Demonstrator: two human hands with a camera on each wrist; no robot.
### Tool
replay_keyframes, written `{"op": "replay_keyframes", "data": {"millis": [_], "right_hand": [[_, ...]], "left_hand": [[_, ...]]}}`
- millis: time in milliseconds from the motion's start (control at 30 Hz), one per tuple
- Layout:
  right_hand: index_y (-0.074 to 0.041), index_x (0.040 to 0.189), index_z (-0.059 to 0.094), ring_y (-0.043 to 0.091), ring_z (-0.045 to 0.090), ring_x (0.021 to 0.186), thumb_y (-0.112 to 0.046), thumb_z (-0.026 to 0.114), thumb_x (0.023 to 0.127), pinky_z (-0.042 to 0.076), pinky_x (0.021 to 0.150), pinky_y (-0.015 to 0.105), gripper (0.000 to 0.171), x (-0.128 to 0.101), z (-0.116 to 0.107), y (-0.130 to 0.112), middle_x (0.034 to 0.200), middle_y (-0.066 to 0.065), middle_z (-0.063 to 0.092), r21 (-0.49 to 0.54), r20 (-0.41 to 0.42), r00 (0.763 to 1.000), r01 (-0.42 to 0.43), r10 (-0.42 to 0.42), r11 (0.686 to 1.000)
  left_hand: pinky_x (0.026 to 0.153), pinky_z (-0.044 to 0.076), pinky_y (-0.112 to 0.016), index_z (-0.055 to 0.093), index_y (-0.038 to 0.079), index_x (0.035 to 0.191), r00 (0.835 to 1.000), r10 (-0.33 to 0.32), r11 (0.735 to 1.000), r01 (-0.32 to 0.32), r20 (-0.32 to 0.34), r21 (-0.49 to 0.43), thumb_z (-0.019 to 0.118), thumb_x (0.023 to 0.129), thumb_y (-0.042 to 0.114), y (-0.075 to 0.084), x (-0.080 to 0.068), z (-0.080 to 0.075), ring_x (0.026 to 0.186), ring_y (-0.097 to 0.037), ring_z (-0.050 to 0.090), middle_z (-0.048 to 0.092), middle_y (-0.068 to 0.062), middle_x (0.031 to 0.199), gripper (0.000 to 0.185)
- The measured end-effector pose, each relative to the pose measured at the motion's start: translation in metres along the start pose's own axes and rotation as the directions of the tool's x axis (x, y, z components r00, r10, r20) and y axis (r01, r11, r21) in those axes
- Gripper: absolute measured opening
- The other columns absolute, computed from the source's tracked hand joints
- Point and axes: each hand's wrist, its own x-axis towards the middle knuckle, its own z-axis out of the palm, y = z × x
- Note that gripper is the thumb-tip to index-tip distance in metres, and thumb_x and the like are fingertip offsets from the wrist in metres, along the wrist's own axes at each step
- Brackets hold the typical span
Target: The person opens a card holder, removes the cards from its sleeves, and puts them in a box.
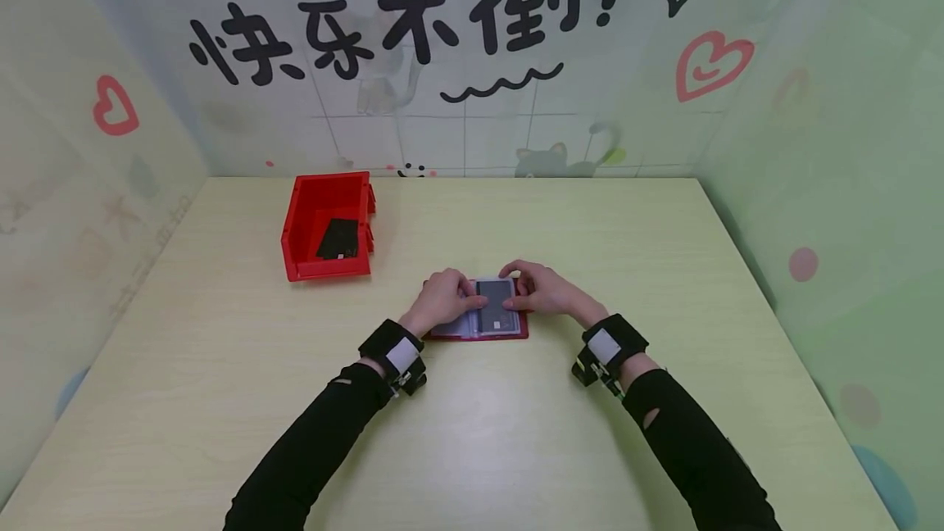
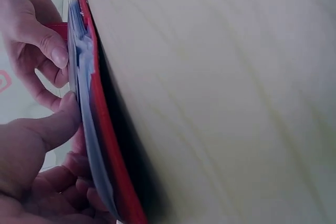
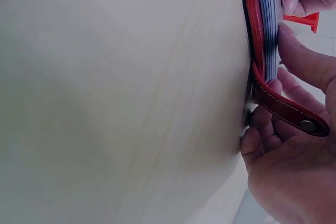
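A red card holder (image 1: pixel 479 335) lies open on the table in front of me, its clear sleeves (image 2: pixel 84 103) fanned up and a dark card (image 1: pixel 496 306) showing in the top one. My left hand (image 1: pixel 442 298) grips the holder's left half, thumb (image 2: pixel 50 124) pressed on the sleeves and fingers curled at its edge. Gripping the right half is my right hand (image 1: pixel 547 291), with its thumb (image 3: pixel 304 61) on the sleeve stack (image 3: pixel 270 24). Its fingers curl by the snap strap (image 3: pixel 294 116).
A red bin (image 1: pixel 324 270) stands on the table's far left with black cards (image 1: pixel 339 238) inside. The pale wooden table (image 1: pixel 516 433) is walled on three sides by decorated panels.
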Motion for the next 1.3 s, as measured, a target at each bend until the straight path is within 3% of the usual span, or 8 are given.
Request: {"op": "replay_keyframes", "data": {"millis": [333,767,1033,1300], "right_hand": [[-0.008,0.148,0.051,0.020,0.043,0.089,-0.027,0.081,0.085,0.032,0.072,0.030,0.072,-0.003,-0.002,0.000,0.089,0.005,0.043,-0.081,0.043,0.998,0.050,-0.046,0.996],[-0.008,0.149,0.048,0.020,0.043,0.089,-0.029,0.085,0.081,0.034,0.072,0.028,0.081,-0.003,-0.002,0.001,0.092,0.005,0.044,-0.139,0.068,0.996,0.061,-0.052,0.988],[-0.008,0.150,0.047,0.019,0.043,0.088,-0.029,0.085,0.081,0.033,0.072,0.028,0.082,-0.002,-0.001,0.001,0.089,0.004,0.042,-0.151,0.071,0.996,0.060,-0.049,0.987],[-0.007,0.150,0.047,0.019,0.042,0.088,-0.028,0.084,0.082,0.033,0.072,0.028,0.080,-0.004,0.000,-0.001,0.088,0.004,0.040,-0.163,0.064,0.996,0.065,-0.056,0.984]], "left_hand": [[0.058,0.032,-0.022,0.079,0.001,0.091,0.998,-0.069,0.997,0.069,0.001,-0.025,0.076,0.090,0.026,0.007,0.001,-0.004,0.070,-0.014,0.051,0.068,-0.005,0.084,0.025],[0.057,0.031,-0.022,0.076,-0.001,0.093,0.993,-0.104,0.994,0.105,0.061,-0.007,0.069,0.095,0.021,0.010,0.003,-0.008,0.065,-0.013,0.047,0.058,0.000,0.077,0.024],[0.054,0.028,-0.023,0.072,-0.002,0.082,0.990,-0.123,0.992,0.125,0.070,-0.015,0.069,0.095,0.019,0.011,0.001,-0.012,0.061,-0.013,0.043,0.046,0.002,0.065,0.024],[0.061,0.034,-0.023,0.067,-0.004,0.097,0.980,-0.185,0.982,0.187,0.078,-0.015,0.070,0.095,0.021,0.008,0.000,-0.016,0.075,-0.017,0.049,0.054,-0.004,0.081,0.025]]}}
